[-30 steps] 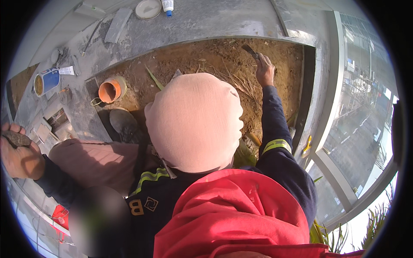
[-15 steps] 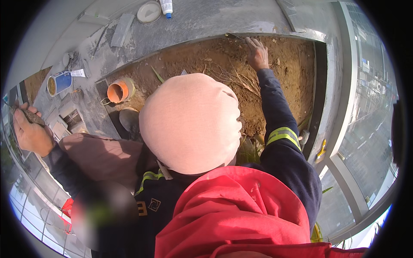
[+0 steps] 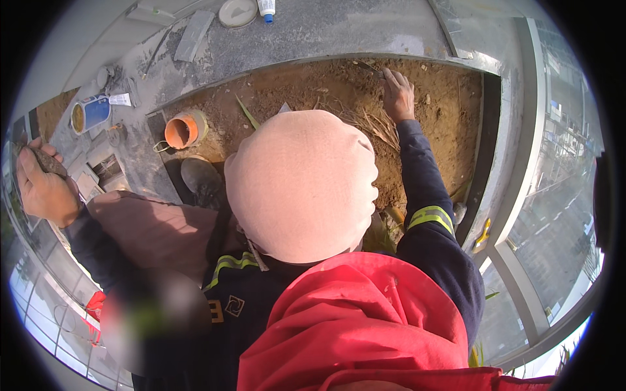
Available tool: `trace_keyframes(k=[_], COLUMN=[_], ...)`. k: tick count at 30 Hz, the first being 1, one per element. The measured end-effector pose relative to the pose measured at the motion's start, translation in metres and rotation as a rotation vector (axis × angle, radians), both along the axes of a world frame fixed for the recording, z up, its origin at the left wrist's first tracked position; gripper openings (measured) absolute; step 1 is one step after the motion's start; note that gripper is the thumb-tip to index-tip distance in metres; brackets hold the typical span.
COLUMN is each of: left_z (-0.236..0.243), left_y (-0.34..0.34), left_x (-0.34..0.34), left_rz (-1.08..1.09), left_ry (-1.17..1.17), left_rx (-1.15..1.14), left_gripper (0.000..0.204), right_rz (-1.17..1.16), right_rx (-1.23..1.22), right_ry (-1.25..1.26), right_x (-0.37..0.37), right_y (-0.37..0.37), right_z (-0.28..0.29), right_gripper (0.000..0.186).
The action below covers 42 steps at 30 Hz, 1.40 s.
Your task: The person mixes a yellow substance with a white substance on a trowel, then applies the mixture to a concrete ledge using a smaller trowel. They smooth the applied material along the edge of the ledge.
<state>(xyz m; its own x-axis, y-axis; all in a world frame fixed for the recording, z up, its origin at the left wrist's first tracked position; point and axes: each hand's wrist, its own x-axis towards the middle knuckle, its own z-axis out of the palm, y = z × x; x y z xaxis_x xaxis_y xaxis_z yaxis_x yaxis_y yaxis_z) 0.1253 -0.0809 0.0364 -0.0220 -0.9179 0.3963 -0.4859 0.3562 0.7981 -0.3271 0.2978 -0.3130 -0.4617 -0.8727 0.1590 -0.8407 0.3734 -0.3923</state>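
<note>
My left hand [image 3: 49, 192], raised at the far left, has its fingers curled round a flat brownish stone-like piece [image 3: 50, 163]. My right hand [image 3: 399, 96] reaches out over the bare brown soil [image 3: 450, 111] of a bed, close to its far edge. Its fingers are closed on a thin dark strip-like tool [image 3: 368, 67] that points left along the soil; its grip is hidden. Dry stalks [image 3: 375, 124] lie on the soil beside my right wrist. My bent knee in pale pink trousers [image 3: 300, 189] covers the middle of the bed.
An orange-lined bucket [image 3: 182, 132] lies tilted at the bed's left, near a grey rounded blade [image 3: 201, 176]. A blue tin [image 3: 91, 116], a round lid [image 3: 238, 12] and a white tube [image 3: 267, 9] are on the grey slab. A yellow-handled scraper [image 3: 482, 234] lies by the glazed frame [image 3: 531, 130].
The view has turned slightly. My right hand has drawn a little back toward me from the bed's far edge, with the thin tool. My left hand keeps its hold.
</note>
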Motion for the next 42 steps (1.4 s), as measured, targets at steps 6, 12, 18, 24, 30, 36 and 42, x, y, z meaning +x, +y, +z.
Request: trace_keyframes(k=[6,12,18,24,30,36,42], left_z=[0.0,0.001,-0.002,0.002,-0.001,-0.016,-0.002], left_y=[0.002,0.003,0.0,0.004,0.004,0.006,0.002], left_x=[-0.002,-0.008,-0.016,-0.011,-0.019,-0.036,-0.012], left_rz=[-0.008,0.0,-0.024,-0.001,-0.06,-0.057,-0.011], left_ry=[-0.038,-0.035,-0.097,-0.107,-0.146,-0.238,-0.077], left_rx=[0.005,-0.004,0.018,0.019,0.023,-0.067,0.002], left_gripper=[0.033,0.033,0.035,0.036,0.037,0.037,0.032], right_rz=[0.013,0.158,0.136,-0.208,-0.669,-0.755,-0.535], right_rx=[0.008,0.063,-0.006,-0.053,-0.145,-0.287,-0.327], right_ry=[0.04,0.044,-0.061,0.012,-0.151,-0.388,-0.821], right_x=[0.0,0.049,0.066,-0.002,-0.083,-0.137,-0.07], right_y=[-0.024,-0.066,-0.049,0.041,0.125,0.171,0.054], right_z=[-0.006,-0.011,-0.005,0.009,0.006,-0.026,0.016], right_gripper=[0.032,0.037,0.038,0.032,0.026,0.032,0.037])
